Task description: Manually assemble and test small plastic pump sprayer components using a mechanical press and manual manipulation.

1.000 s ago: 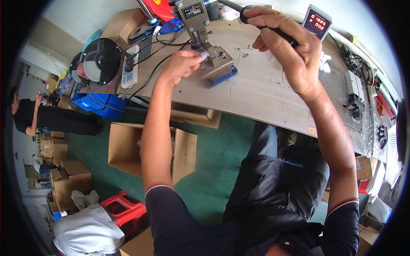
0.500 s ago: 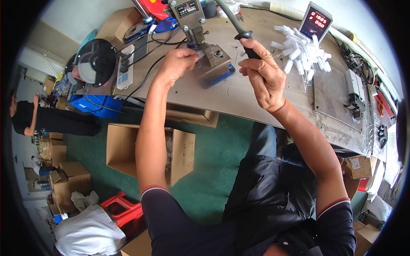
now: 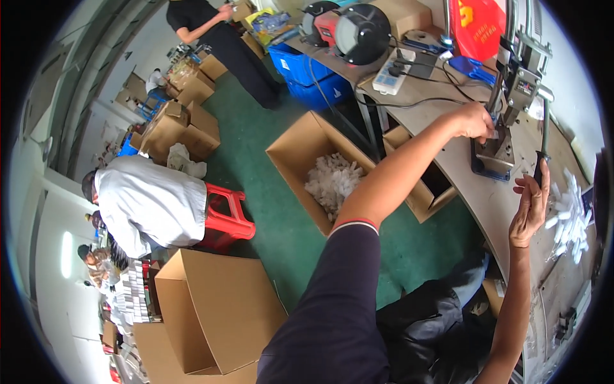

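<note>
My left hand (image 3: 473, 121) is at the bench press (image 3: 521, 89), its fingertips pinching a small translucent piece (image 3: 491, 134) against the fixture block (image 3: 499, 152) of the press. Most of that piece is hidden by the fingers. My right hand (image 3: 529, 208) is on the black grip of the press lever (image 3: 542, 163), the hold loose, with some fingers partly stretched. A heap of white translucent plastic pieces (image 3: 569, 217) lies on the bench to the right of this hand.
Below my left arm stands an open carton (image 3: 294, 150) holding many white pieces. A bench grinder (image 3: 361, 35) and a power strip (image 3: 389, 73) are on the workbench (image 3: 441, 102). Blue crates (image 3: 320, 89), a red stool (image 3: 227, 214) and a seated person (image 3: 153, 198) are further left.
The view has swung to the left, bringing the carton's contents, the seated person and a large carton into sight. My hands keep their places at the fixture and lever.
</note>
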Tool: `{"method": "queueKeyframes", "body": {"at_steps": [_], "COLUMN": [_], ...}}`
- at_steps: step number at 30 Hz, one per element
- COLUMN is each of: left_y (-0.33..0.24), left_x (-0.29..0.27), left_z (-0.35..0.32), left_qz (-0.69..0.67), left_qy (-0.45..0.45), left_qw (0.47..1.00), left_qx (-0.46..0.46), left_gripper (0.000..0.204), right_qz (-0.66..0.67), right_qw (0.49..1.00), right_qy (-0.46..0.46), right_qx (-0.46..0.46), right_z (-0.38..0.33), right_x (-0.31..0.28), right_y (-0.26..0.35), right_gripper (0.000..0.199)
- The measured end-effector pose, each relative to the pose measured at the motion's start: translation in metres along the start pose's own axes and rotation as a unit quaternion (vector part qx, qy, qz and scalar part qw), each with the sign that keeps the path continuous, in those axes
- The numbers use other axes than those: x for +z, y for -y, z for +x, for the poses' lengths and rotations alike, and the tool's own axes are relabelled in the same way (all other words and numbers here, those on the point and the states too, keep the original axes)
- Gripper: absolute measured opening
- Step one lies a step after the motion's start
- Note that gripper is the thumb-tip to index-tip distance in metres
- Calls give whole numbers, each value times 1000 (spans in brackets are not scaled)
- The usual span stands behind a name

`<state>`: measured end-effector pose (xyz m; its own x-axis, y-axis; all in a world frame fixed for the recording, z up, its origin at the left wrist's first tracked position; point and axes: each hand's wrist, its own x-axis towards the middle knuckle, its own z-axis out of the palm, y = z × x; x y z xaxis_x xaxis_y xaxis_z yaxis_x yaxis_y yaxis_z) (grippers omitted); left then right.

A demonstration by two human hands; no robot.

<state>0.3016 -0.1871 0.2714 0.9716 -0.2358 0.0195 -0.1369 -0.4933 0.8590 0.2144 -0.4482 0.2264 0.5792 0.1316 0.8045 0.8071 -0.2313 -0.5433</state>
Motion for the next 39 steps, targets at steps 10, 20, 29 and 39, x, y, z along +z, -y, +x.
{"method": "queueKeyframes", "body": {"at_steps": [10,20,29,39], "left_y": [-14,5,46,166], "left_x": [6,14,-2,-33], "left_z": [7,-1,-54,-228], "left_qz": [-24,62,231,52], "left_qy": [-1,-92,-287,-464], "left_qw": [999,994,916,883], "left_qx": [-29,11,157,-49], "left_gripper": [15,10,18,18], "right_qz": [-46,-18,-54,-20], "right_qw": [997,995,992,975], "right_qy": [-27,44,71,30], "right_qx": [-56,88,93,218], "right_z": [5,18,89,16], "right_x": [-5,-15,-63,-130], "right_y": [-1,52,117,64], "right_gripper": [24,23,38,39]}}
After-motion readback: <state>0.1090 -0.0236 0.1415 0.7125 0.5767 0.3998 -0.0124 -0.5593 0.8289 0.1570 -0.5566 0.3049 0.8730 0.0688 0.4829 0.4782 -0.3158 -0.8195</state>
